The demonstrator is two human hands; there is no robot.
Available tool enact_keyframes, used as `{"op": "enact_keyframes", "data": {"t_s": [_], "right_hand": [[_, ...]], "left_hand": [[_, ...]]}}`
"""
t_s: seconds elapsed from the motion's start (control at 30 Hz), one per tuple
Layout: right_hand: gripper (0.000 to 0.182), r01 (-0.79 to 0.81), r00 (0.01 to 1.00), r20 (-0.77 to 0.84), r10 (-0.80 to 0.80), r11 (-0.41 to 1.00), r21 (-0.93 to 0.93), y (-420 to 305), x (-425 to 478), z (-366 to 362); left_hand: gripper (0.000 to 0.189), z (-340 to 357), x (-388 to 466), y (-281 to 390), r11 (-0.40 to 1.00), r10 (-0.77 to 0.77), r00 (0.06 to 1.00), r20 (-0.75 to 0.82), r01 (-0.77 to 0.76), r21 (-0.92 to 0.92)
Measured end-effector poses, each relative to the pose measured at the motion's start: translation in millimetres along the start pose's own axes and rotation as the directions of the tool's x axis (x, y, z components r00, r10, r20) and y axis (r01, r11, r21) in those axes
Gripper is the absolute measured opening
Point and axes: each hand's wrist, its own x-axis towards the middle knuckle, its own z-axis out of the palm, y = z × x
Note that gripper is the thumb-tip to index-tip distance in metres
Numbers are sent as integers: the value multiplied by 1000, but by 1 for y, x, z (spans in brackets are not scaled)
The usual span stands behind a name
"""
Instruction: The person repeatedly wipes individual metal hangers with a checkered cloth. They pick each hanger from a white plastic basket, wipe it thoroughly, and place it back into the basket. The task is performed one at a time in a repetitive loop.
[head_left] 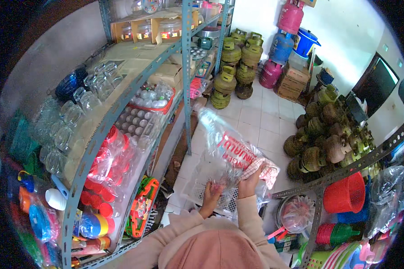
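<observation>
A large clear plastic bag with red printing stretches out in front of me, its narrow end pointing away toward the shelf post. My right hand grips a white cloth with red checks and presses it against the side of the bag. Lower down, my left hand holds the near end of the bag, its fingertips partly lost behind the clear film. Beneath both hands is a white plastic basket with a lattice wall, partly covered by the bag and my forearms.
At left, a metal shelf rack carries glass mugs, red-lidded jars and an egg tray. Green gas cylinders stand at the back, with more cylinders at right. A red bucket sits on the right rack.
</observation>
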Motion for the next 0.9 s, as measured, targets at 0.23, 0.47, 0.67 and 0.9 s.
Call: {"op": "enact_keyframes", "data": {"t_s": [0.23, 0.47, 0.67, 0.9], "right_hand": [[45, -72, 997, -27, 73, 996, 46, 16, 8, -20], [46, -89, 994, -54, 93, 994, 65, -4, 19, -34], [44, 78, 992, -88, -88, 991, -112, -1, 14, -49], [42, 228, 947, -98, -305, 857, -462, -1, 7, -69]], "left_hand": [[71, 24, 6, 11, 981, 174, 948, -265, -190, -38], [36, 8, 8, -8, 993, 17, 995, 98, -28, 112], [29, 29, -7, 15, 957, 2, 979, 205, 58, -286], [33, 24, -10, 32, 862, -159, 945, 285, 274, -427]]}}
